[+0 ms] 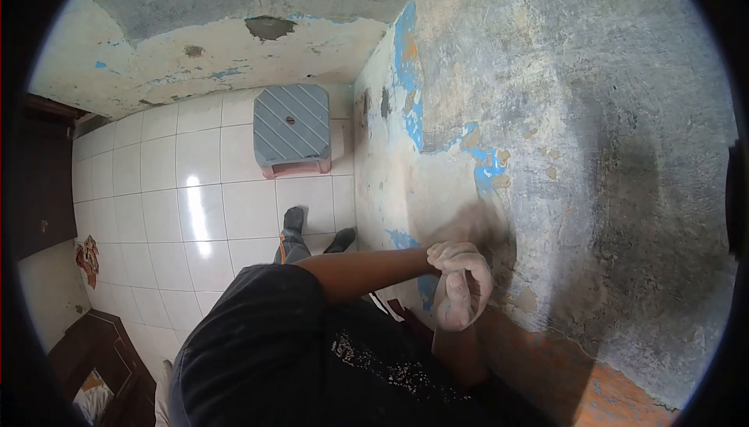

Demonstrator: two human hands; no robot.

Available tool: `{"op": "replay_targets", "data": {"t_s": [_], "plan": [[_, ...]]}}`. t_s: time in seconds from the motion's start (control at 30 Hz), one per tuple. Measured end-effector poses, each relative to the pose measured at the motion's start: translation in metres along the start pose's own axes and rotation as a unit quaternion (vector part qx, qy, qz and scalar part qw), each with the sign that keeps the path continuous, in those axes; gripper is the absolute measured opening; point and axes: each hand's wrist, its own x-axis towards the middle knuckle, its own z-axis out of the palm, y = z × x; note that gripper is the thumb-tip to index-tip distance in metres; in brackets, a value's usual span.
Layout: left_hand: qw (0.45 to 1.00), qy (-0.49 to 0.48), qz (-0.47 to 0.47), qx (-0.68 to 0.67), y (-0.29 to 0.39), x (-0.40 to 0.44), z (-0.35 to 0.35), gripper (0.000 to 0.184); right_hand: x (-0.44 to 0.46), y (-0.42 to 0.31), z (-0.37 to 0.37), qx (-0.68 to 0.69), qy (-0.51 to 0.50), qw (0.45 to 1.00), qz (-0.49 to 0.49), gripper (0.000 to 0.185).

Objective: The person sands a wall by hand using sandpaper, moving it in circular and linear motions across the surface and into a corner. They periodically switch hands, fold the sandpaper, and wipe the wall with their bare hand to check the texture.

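Both my hands are together in front of the rough wall [624,99], coated in pale dust. My left hand [460,254], at the end of the arm reaching across from the left, is closed with its fingers curled over. Just below it and touching it is my right hand [454,308], also closed, with its forearm rising from the bottom. The fingers overlap, so which belong to which hand is partly unclear. Whatever lies between them, if anything, is hidden.
A grey plastic stool [290,124] with pinkish legs stands on the white tiled floor [156,208] by the corner. Blue and orange paint shows where the wall surface has peeled. Crumpled cloth [87,261] lies left, near dark wooden furniture [101,349].
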Motion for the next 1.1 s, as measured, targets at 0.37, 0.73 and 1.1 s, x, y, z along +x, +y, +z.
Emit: {"op": "replay_targets", "data": {"t_s": [0.37,0.73,1.1], "plan": [[0.343,0.041,0.355,-0.869,-0.016,0.104,0.084,0.059,-0.001,0.003,0.001,-0.024,0.042,0.998,-0.043,0.019],[0.188,0.211,0.358,-0.89,-0.047,0.09,0.088,0.068,-0.007,0.002,-0.003,-0.055,0.035,0.998,-0.019,0.021],[0.248,0.085,0.319,-0.911,-0.026,0.095,0.087,0.04,-0.01,-0.002,-0.01,-0.072,0.022,0.997,0.024,0.024]]}}
